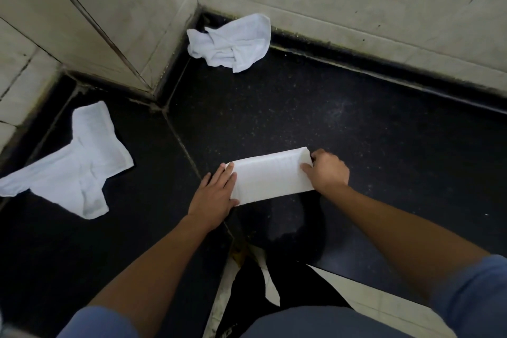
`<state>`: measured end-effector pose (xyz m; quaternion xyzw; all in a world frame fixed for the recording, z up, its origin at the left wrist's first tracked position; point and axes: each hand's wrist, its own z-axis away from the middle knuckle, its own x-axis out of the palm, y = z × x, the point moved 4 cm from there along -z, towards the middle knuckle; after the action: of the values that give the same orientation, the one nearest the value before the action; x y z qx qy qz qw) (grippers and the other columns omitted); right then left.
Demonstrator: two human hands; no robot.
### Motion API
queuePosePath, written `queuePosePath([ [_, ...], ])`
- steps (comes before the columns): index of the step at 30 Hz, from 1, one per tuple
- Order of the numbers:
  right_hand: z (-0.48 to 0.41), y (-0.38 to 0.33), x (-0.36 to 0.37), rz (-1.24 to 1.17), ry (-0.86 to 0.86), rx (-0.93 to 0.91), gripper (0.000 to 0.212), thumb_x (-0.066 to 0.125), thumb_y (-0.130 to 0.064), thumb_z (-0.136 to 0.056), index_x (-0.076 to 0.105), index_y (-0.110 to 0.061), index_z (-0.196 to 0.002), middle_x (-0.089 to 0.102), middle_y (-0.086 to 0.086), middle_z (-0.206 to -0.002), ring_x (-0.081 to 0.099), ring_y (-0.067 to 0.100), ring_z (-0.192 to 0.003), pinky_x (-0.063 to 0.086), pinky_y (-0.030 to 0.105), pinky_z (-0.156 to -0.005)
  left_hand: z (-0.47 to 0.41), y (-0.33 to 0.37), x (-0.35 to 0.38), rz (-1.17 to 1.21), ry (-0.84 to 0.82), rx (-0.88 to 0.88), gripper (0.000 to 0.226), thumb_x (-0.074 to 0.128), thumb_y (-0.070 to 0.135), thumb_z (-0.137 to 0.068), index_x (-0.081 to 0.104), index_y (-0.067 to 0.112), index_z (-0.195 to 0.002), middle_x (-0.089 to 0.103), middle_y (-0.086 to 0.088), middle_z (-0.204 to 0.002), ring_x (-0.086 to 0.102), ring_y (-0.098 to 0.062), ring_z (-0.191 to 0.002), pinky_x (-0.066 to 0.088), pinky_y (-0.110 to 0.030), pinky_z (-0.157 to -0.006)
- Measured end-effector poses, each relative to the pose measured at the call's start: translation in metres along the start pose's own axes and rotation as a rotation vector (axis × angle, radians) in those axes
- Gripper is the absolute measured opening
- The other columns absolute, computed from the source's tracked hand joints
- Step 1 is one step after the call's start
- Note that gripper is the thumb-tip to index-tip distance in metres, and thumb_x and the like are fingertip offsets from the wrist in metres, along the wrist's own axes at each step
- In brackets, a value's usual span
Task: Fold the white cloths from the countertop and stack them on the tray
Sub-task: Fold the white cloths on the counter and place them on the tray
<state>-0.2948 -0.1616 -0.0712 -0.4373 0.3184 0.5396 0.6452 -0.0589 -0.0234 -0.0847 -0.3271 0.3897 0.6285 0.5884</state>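
A white cloth folded into a narrow rectangle (270, 175) lies on the black countertop (356, 129) in front of me. My left hand (215, 195) rests flat on its left end, fingers straight. My right hand (327, 170) pinches the right end, thumb on top and fingers curled around the edge. A crumpled white cloth (231, 42) lies in the far corner by the wall. Another unfolded white cloth (74, 164) lies spread on the counter at the left. No tray is in view.
Pale tiled walls (356, 0) border the counter at the back, and a tiled pillar corner (115, 22) juts in at the left. The counter's front edge runs near my body, with light floor tiles (384, 299) below.
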Motion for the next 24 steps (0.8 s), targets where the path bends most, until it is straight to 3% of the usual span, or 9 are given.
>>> queuePosePath([
  [4,-0.01,0.0,0.007,-0.325,-0.158,0.269,0.027,0.07,-0.033,-0.078,0.069,-0.013,-0.096,0.069,0.007,-0.097,0.064,0.025,-0.083,0.051,0.032,-0.068,0.0,0.001,-0.002,0.005,0.006,-0.006,0.069,0.04,0.043,-0.099,0.008,0.014,-0.152,-0.011,-0.003,-0.16,-0.011,-0.019,-0.147,0.008,-0.04,-0.119],
  [7,-0.009,0.004,0.005,-0.636,-0.223,0.422,0.032,0.072,-0.027,-0.076,0.066,-0.004,-0.098,0.067,0.012,-0.1,0.064,0.028,-0.085,0.054,0.036,-0.069,-0.001,0.001,0.0,0.002,0.007,0.001,0.07,0.041,0.043,-0.099,0.008,0.014,-0.153,-0.011,-0.003,-0.16,-0.01,-0.02,-0.147,0.008,-0.041,-0.119],
  [10,0.0,-0.003,-0.005,-0.896,-0.314,0.455,0.018,0.068,-0.014,-0.082,0.062,-0.005,-0.096,0.067,0.014,-0.097,0.066,0.031,-0.086,0.058,0.041,-0.068,-0.002,0.0,-0.001,-0.003,0.006,0.01,0.07,0.042,0.043,-0.098,0.009,0.013,-0.152,-0.01,-0.004,-0.16,-0.01,-0.021,-0.147,0.009,-0.041,-0.12],
  [12,0.007,-0.011,-0.015,-0.987,-0.295,0.413,0.015,0.067,-0.007,-0.082,0.061,-0.006,-0.096,0.066,0.013,-0.093,0.065,0.028,-0.081,0.056,0.036,-0.06,0.0,0.001,-0.005,0.018,0.009,0.023,0.068,0.045,0.042,-0.097,0.015,0.014,-0.151,-0.006,-0.005,-0.161,-0.008,-0.021,-0.147,0.009,-0.041,-0.12],
  [14,0.011,-0.022,-0.024,-0.976,-0.192,0.303,0.014,0.067,-0.002,-0.08,0.058,-0.012,-0.085,0.064,0.008,-0.089,0.062,0.022,-0.077,0.052,0.032,-0.059,0.005,0.0,-0.009,0.099,0.066,0.025,0.062,0.049,0.041,-0.095,0.028,0.015,-0.148,0.005,-0.007,-0.161,0.0,-0.022,-0.148,0.013,-0.04,-0.119],
  [16,0.018,-0.04,-0.028,-0.892,-0.119,0.128,0.022,0.068,0.0,-0.078,0.054,-0.016,-0.076,0.062,0.004,-0.085,0.061,0.019,-0.078,0.053,0.033,-0.067,0.015,-0.006,-0.012,0.197,0.169,-0.009,0.052,0.054,0.036,-0.094,0.043,0.015,-0.14,0.022,-0.008,-0.156,0.016,-0.024,-0.146,0.021,-0.04,-0.116],
  [19,0.033,-0.08,-0.015,-0.668,-0.119,-0.122,0.025,0.071,-0.004,-0.075,0.053,-0.02,-0.071,0.06,-0.001,-0.078,0.057,0.012,-0.071,0.049,0.026,-0.067,0.033,-0.022,-0.01,0.268,0.292,-0.095,0.039,0.061,0.03,-0.09,0.058,0.014,-0.125,0.045,-0.01,-0.142,0.042,-0.027,-0.13,0.037,-0.041,-0.105],
  [24,0.044,-0.137,0.028,-0.481,-0.168,-0.226,0.021,0.068,-0.011,-0.079,0.053,-0.024,-0.072,0.059,-0.007,-0.075,0.055,0.007,-0.07,0.041,0.02,-0.06,0.061,-0.041,0.004,0.27,0.316,-0.149,0.03,0.064,0.027,-0.088,0.065,0.013,-0.115,0.056,-0.006,-0.123,0.054,-0.025,-0.11,0.048,-0.038,-0.091],
])
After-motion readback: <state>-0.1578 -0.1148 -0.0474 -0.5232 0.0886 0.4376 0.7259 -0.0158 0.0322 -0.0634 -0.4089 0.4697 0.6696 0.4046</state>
